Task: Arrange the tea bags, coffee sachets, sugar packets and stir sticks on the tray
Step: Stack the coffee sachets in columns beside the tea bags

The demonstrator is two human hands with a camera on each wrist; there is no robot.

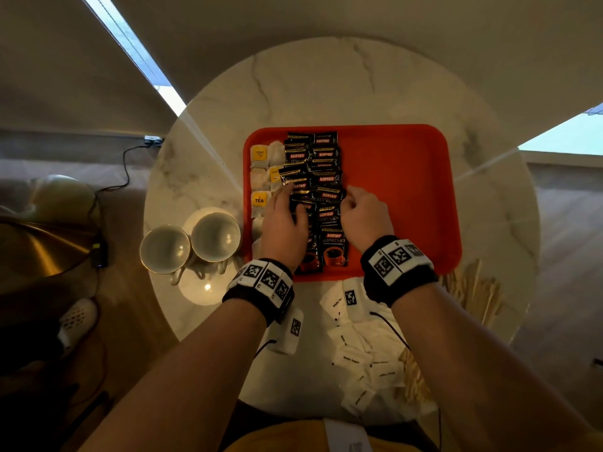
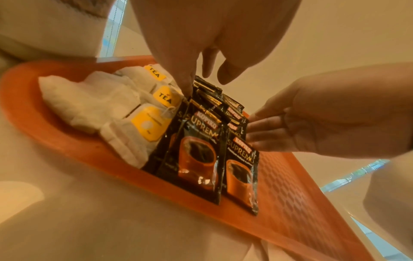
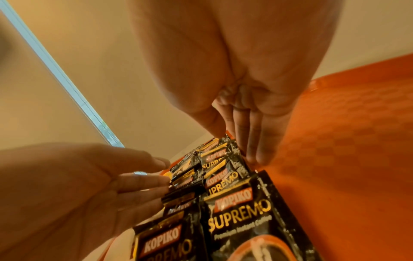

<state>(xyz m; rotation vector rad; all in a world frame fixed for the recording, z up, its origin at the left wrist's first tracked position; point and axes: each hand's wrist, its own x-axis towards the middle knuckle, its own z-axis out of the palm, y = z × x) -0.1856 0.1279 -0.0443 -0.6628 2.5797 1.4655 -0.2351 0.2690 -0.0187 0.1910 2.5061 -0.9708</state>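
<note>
An orange tray (image 1: 408,177) lies on a round marble table (image 1: 326,86). White tea bags (image 1: 259,177) with yellow tags fill its left edge. Beside them, black Kopiko coffee sachets (image 1: 326,181) overlap in two columns. My left hand (image 1: 284,220) rests on the left column, its straight fingers (image 3: 143,178) touching that column's edge. My right hand (image 1: 359,207) presses straight fingers (image 3: 257,155) against the right column's edge. Neither hand holds a sachet. White sugar packets (image 1: 362,347) and wooden stir sticks (image 1: 473,288) lie on the table in front of the tray.
Two empty cups (image 1: 164,249) (image 1: 215,236) stand on saucers left of the tray. A gold lamp shade (image 1: 39,243) and a cable are off the table at the left. The tray's right half (image 3: 335,159) is bare.
</note>
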